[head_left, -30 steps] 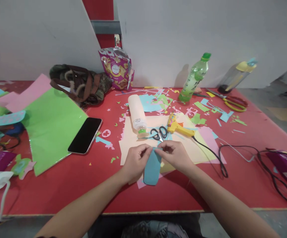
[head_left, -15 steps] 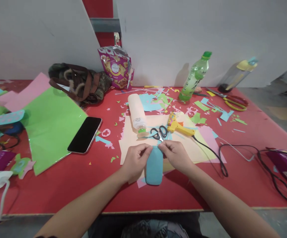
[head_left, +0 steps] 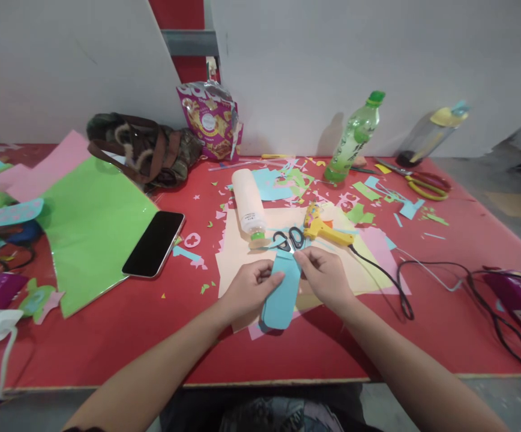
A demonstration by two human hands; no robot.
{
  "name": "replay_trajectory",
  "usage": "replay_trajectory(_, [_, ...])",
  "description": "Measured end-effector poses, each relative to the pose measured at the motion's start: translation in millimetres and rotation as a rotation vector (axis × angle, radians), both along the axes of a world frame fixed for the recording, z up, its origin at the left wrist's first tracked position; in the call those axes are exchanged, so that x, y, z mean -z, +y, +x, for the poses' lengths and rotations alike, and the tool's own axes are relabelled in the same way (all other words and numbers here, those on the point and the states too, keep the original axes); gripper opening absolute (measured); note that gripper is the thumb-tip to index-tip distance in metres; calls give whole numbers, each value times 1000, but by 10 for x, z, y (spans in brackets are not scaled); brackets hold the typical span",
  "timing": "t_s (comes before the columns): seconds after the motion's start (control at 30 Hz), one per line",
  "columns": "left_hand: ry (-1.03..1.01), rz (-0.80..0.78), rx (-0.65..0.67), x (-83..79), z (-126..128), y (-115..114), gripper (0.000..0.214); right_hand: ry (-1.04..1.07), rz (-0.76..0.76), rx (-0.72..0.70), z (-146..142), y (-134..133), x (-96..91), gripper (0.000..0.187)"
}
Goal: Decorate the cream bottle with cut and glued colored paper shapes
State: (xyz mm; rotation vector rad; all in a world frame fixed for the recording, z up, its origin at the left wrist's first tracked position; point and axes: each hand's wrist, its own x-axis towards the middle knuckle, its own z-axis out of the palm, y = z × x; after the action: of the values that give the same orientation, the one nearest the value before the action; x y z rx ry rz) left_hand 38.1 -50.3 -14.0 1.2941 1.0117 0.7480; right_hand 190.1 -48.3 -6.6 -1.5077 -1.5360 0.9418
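Observation:
A rounded blue paper piece (head_left: pixel 281 300), made of at least two layers with a narrow folded strip at its top, is held above the table between both hands. My left hand (head_left: pixel 254 287) pinches its left side, thumb lying on the front. At the upper right corner, my right hand (head_left: pixel 326 276) grips it between thumb and fingers. Just beyond the paper lie black-handled scissors (head_left: pixel 295 237), their blades hidden. A white glue bottle (head_left: pixel 248 201) with a green and orange cap rests to their left, and a yellow glue gun (head_left: pixel 328 231) to their right.
Peach paper sheets (head_left: pixel 237 258) lie under the work on the red table (head_left: pixel 152 342). At left are a phone (head_left: pixel 153 245) and a green sheet (head_left: pixel 93 228). A green bottle (head_left: pixel 355 138), large shears (head_left: pixel 422 183) and a black cord (head_left: pixel 398 282) occupy the right.
The blue paper has tilted, its top shifting right and away from me, and its layers now show apart at the bottom. My left thumb has slid lower onto its front.

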Motion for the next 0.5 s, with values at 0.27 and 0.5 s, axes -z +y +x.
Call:
replay_trajectory(0.27, [-55, -160, -10, 54, 16, -14, 26, 111, 29, -27, 8, -2, -1, 24])
replay_trajectory(0.5, [-159, -252, -25, 50, 32, -8, 26, 95, 33, -39, -1, -2, 30, 21])
